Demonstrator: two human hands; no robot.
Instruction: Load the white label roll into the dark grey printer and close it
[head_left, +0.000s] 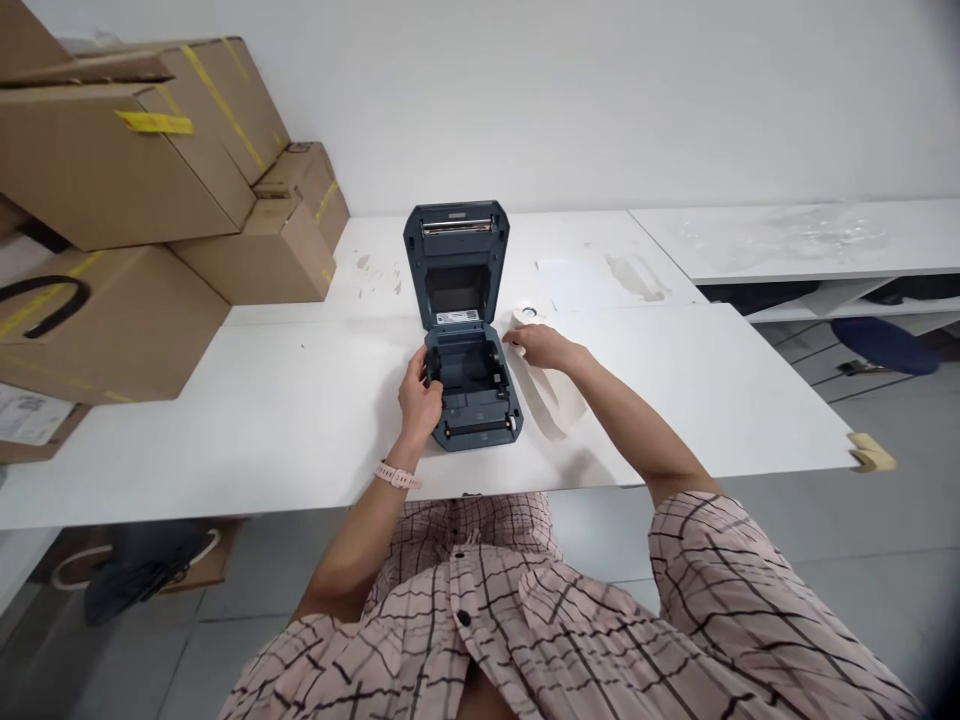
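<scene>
A dark grey label printer (472, 402) stands on the white table with its lid (457, 262) raised, showing the inner bay and the roller at the front. My left hand (420, 398) grips the printer's left side, thumb over the rim. Close by the printer's right edge, my right hand (546, 347) has its fingers curled together; what they pinch is hidden. Just behind that hand lies a roll of white labels (527, 313). A loose strip of label backing paper (556, 405) runs from beneath the hand toward the table's front.
Cardboard boxes (202, 160) with yellow tape are stacked on the left. Scraps of backing paper (636, 278) lie at the back right of the table (675, 380). Clear plastic (806, 235) rests on the farther surface. A foam guard (871, 452) covers the right corner, and a blue stool (885, 345) stands beyond.
</scene>
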